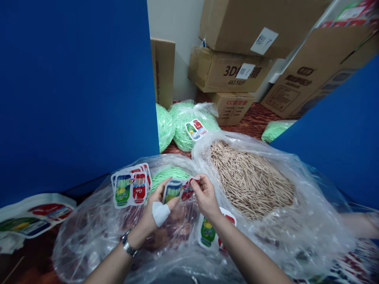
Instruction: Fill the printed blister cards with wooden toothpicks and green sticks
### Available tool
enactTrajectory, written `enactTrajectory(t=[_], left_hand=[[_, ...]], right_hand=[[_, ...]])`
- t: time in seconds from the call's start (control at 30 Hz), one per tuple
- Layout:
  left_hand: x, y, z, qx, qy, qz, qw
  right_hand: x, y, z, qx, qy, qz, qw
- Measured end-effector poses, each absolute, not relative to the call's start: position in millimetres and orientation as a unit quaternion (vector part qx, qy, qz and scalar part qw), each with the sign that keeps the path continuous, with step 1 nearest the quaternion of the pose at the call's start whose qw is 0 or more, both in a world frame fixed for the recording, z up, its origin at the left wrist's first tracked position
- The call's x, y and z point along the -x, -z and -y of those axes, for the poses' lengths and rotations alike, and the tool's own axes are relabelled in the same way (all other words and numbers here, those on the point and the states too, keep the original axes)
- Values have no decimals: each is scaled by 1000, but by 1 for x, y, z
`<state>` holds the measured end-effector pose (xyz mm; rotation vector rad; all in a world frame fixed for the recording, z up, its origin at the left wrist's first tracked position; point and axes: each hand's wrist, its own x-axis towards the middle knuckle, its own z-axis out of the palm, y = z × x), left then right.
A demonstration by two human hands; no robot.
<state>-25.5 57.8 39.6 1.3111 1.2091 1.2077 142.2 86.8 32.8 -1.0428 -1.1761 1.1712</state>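
Observation:
Between my hands is a printed packet (173,189) with a green-and-blue half and a red half. My left hand (160,203), with a white wrapping at the thumb base and a watch on the wrist, grips its left side. The fingers of my right hand (205,193) pinch its red right edge. Just left of my left hand, filled packets (130,187) lie stacked on clear plastic. Behind the held packet, green sticks (170,172) show in an open bag. Another packet (208,232) lies under my right forearm.
A large open plastic bag of brown sticks (251,177) is at the right. Green bundles (189,118) and stacked cartons (231,71) stand behind. Blue panels (74,86) flank the view. Printed cards (38,215) lie at far left. Another person's forearm (359,225) enters from the right.

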Motion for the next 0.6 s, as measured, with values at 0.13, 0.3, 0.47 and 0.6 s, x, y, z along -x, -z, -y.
enactTrajectory(t=[0.13, 0.3, 0.47, 0.6], left_hand=[[33, -36, -55, -579, -467, -510, 431], [27, -41, -54, -533, -512, -478, 475], [32, -35, -51, -496, -472, -512, 519], [67, -27, -37, -454, -473, -526, 542]], right_hand=[[-143, -34, -86, 427, -491, 529, 545], [-141, -36, -86, 439, -470, 529, 554], [-145, -34, -79, 420, -500, 569, 499], [-193, -36, -67, 432, -473, 675, 367]])
